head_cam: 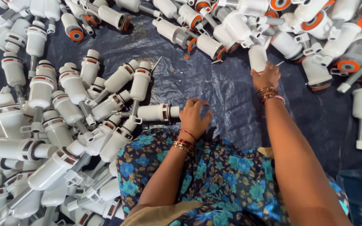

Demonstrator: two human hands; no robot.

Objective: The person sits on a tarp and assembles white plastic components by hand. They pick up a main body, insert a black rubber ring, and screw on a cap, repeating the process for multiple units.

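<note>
My right hand point(266, 75) is stretched far forward, fingers closed over the near end of a white plastic cylinder part point(258, 57) at the edge of the far pile point(298, 25). The part's long axis runs straight away from my palm, so it lies just beyond my fingertips, upright in the view. My left hand point(194, 117) is near my lap, fingers curled down onto the blue tarp point(214, 83); I can't tell whether it pinches anything. Just left of that hand, touching or nearly so, lies another white part with a dark band point(158, 112), long axis sideways, its end pointing at my fingers. The left hand is the nearer one to it; the right is well apart from it.

Materials: the parts are smooth hard white plastic, tubular, some with grey stems and clip tabs. The far pile shows orange ring ends; the pile on my left point(55, 125) shows red-brown bands. The tarp is thin, crinkled and glossy. Floral blue cloth point(214, 175) covers my lap, bangles on both wrists.
</note>
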